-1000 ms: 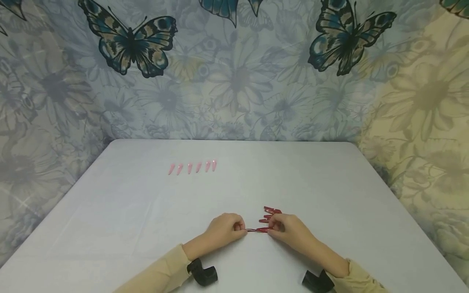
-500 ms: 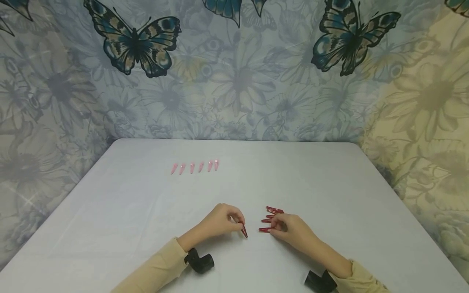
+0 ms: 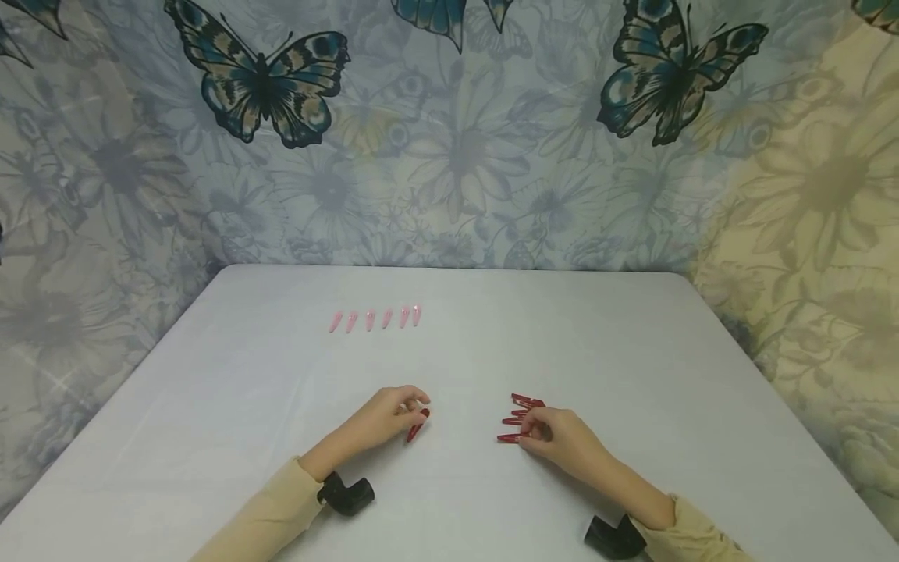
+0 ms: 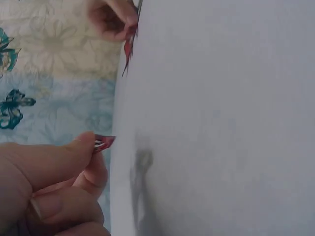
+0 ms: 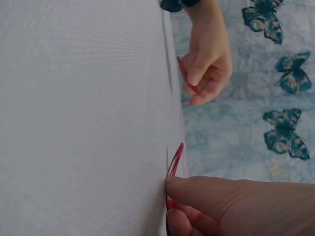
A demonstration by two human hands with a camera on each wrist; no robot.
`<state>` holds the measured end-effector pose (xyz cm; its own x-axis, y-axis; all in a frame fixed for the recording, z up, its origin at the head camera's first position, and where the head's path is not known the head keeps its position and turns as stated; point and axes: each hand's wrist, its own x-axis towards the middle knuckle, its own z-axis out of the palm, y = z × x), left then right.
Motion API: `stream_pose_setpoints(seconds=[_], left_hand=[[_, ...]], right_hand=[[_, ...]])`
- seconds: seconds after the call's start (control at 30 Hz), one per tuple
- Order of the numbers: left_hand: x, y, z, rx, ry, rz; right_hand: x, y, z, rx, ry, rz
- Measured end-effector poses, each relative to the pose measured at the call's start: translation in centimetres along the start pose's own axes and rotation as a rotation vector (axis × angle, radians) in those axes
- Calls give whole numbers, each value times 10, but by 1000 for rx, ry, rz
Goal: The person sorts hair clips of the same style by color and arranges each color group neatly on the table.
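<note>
Table edge (image 3: 449, 271) lies well beyond left hand (image 3: 386, 417) and right hand (image 3: 562, 441), each pinching a red clip (image 3: 416, 430)

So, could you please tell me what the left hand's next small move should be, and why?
The left hand should probably lower its red clip onto the table, short of the pink clips: it holds the clip above the surface, apart from the other red clips at the right hand, and the pink clips lie in a row.

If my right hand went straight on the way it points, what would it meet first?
Beyond the red clip it pinches, your right hand would probably meet the other red clips first, lying close ahead; depth is hard to judge.
</note>
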<state>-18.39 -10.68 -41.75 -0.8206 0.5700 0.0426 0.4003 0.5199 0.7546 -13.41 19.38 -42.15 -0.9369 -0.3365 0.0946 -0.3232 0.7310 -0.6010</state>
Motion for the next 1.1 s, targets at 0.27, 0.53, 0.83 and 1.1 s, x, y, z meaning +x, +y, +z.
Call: stream_pose_setpoints(seconds=[0.27, 0.53, 0.83, 1.1], left_hand=[[-3, -21, -50, 105, 243, -167], [-12, -59, -88, 146, 459, -351], [-16, -81, -106, 198, 567, -408], [-16, -96, -100, 216, 576, -425]], right_hand=[[1, 0, 3, -14, 12, -11], [3, 0, 3, -21, 17, -11], [2, 0, 3, 11, 36, -16], [-2, 0, 0, 29, 18, -22]])
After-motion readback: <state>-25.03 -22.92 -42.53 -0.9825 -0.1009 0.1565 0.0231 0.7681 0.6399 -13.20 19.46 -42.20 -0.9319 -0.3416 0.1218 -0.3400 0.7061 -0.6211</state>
